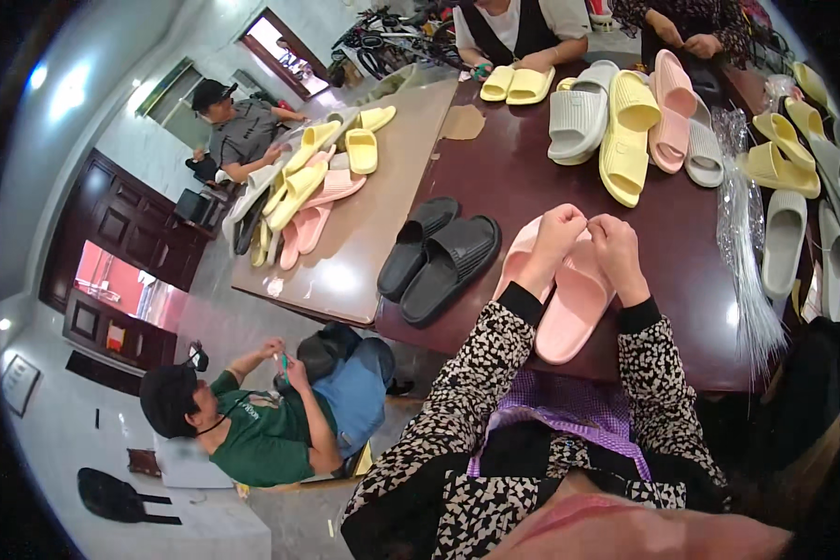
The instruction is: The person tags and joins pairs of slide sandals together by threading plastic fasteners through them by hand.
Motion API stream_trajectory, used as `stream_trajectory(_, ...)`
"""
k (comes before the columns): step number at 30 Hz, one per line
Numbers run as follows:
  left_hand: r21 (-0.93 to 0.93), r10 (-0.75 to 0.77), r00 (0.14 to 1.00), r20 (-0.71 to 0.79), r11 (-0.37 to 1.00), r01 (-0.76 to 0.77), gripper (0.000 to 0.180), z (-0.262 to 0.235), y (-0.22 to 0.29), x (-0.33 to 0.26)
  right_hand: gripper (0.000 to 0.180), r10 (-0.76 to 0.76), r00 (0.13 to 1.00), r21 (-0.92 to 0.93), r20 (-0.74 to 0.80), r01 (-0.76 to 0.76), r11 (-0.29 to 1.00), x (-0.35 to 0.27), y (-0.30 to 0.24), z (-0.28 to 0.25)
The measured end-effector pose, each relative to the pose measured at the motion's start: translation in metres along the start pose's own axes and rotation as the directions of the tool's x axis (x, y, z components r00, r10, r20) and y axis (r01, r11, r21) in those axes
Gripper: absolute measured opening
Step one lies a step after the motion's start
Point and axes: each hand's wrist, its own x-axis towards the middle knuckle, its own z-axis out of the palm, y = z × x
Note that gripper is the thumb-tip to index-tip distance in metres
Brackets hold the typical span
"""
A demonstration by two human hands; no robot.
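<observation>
Okay, I see both hands up at the near edge of the dark table (523,177), over a pair of pink slides (569,299). Left hand (553,238) is curled into a fist at the top of the pair; right hand (616,245) is curled the same way, touching it. Both pinch something at the straps, too small for me to tell what. The two pink slides lie side by side, heels overhanging the near table edge toward the lap.

Counts: two black slides (439,259) just left of the pink pair, at the seam with the tan table (364,233). Across the table, one yellow pair (518,84) under another person's hands. Mid-table heap (625,117): about two grey, two yellow, two pink, overlapping. Right rim row (793,187): roughly three yellow, three or four grey, bent by the lens, count unsure. Tan table pile (308,182): mixed yellow, pink, white, too tangled to count.

A bundle of clear bags (742,243) lies right of the hands, hanging off the near edge.

Open room: bare dark tabletop between the pink pair and the heap, and between the black slides and the yellow pair. A seated person (252,420) is below left, off the table.
</observation>
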Motion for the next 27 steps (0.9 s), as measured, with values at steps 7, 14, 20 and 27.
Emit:
stream_trajectory(7,0.073,-0.057,0.996,0.062,0.996,0.052,0.007,0.001,-0.002,0.001,0.008,-0.109,0.994,-0.092,-0.008,0.108,0.990,-0.003,0.012,-0.001)
stream_trajectory(14,0.034,-0.122,0.990,0.067,0.992,0.120,0.007,0.003,0.001,-0.002,0.008,-0.024,0.999,0.050,0.029,0.022,0.998,-0.002,0.007,0.000)
stream_trajectory(20,-0.010,-0.135,0.988,0.070,0.991,0.136,0.006,0.004,0.007,-0.003,0.009,0.020,1.000,0.137,-0.017,-0.017,0.990,0.001,0.003,0.001)
stream_trajectory(27,-0.069,-0.096,0.995,0.033,0.993,0.099,0.006,0.008,0.018,-0.009,0.012,0.100,0.994,0.221,-0.039,-0.089,0.971,0.000,0.010,0.007)
